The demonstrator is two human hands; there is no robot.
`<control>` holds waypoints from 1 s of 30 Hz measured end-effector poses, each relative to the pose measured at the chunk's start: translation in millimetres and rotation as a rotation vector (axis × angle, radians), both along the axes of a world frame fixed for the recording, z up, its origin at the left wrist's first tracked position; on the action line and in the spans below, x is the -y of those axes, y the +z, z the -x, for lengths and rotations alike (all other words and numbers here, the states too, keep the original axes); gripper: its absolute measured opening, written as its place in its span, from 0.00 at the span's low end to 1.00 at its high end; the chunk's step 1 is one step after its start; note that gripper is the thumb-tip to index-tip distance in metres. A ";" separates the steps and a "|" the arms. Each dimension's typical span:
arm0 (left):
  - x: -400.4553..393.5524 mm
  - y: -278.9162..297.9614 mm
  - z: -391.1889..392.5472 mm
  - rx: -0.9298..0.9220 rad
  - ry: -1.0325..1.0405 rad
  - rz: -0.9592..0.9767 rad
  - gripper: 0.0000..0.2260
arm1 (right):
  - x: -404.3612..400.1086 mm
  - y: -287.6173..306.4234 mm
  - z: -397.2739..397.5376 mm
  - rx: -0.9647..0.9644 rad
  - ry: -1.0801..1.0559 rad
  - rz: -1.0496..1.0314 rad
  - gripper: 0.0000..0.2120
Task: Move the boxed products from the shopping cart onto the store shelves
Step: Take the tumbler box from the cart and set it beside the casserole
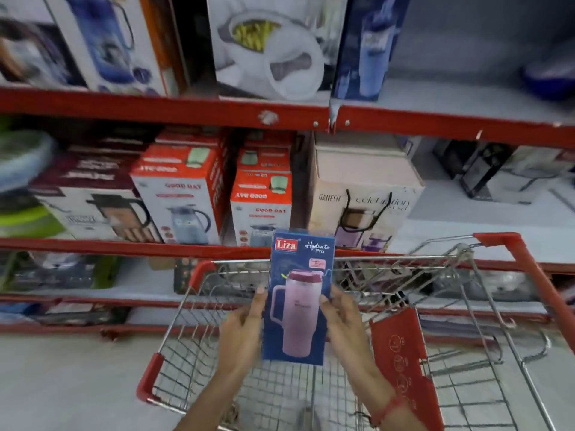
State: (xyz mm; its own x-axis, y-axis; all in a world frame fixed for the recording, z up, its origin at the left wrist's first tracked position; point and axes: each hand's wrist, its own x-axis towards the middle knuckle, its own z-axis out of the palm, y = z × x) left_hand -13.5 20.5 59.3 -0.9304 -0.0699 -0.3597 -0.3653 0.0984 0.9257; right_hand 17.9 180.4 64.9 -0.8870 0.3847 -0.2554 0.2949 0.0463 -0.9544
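A tall blue box (297,275) printed with a pink handled tumbler stands upright in the air above the shopping cart (186,306). My left hand (245,331) grips its left edge and my right hand (345,325) grips its right edge. The wire cart has red corners, and the basket under the box looks bare. Behind it rise red-edged store shelves (155,108). On the top shelf a similar blue tumbler box (364,48) stands to the right of a white cookware box (267,48).
The middle shelf holds red-and-white jug boxes (180,194), a dark jug box (93,197) and a cream gift-set box (364,194). Bare shelf surface lies right of the upper blue box and right of the cream box. The cart's red child-seat flap (401,359) hangs at right.
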 end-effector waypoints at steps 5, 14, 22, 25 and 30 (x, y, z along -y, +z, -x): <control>-9.2 71.4 23.3 -0.247 0.037 -0.086 0.27 | -6.9 73.7 23.8 -0.237 0.003 -0.057 0.16; -73.1 198.5 107.0 -0.608 -0.024 -0.236 0.16 | -67.1 202.6 92.7 -0.627 -0.082 -0.124 0.12; -148.1 256.4 168.5 -0.750 -0.058 -0.206 0.23 | -134.3 265.0 153.8 -0.705 -0.184 -0.169 0.14; -165.7 275.1 181.3 -0.759 -0.055 -0.224 0.29 | -154.0 275.3 178.9 -0.708 -0.189 -0.172 0.11; -183.8 270.3 220.2 -0.715 -0.106 -0.295 0.29 | -171.5 270.9 227.0 -0.694 -0.168 -0.144 0.08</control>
